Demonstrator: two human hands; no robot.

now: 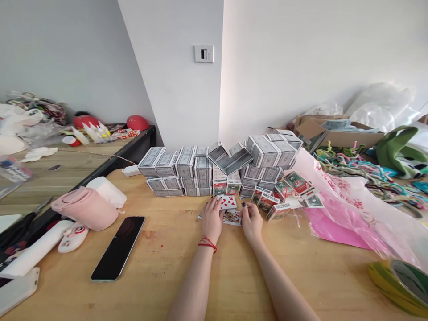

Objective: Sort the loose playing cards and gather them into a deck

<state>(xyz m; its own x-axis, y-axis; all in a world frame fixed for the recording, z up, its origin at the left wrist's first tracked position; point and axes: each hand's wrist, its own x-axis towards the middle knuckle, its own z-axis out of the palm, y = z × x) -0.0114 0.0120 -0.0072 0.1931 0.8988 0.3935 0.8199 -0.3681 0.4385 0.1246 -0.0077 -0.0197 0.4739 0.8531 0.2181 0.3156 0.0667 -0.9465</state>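
Observation:
Near the middle of the table, my left hand (211, 218) has its fingers and thumb at the left edge of a hearts playing card (228, 202). Below that card lies a face card (232, 218), partly covered. My right hand (252, 221) is closed, its thumb and fingers pinching the right edge of the face card. Another card corner peeks out left of my left hand. Right behind my hands stand stacked blocks of folded grey-backed cards (197, 171). One V-shaped open piece (230, 160) rests on top of them.
Red and green card boxes (267, 201) lie to the right, beside pink plastic wrapping (347, 214). A roll of yellow-green tape (397, 285) sits at the right front. Leftward are a black phone (118, 248), a pink cup (88, 208) and a white mouse (73, 237).

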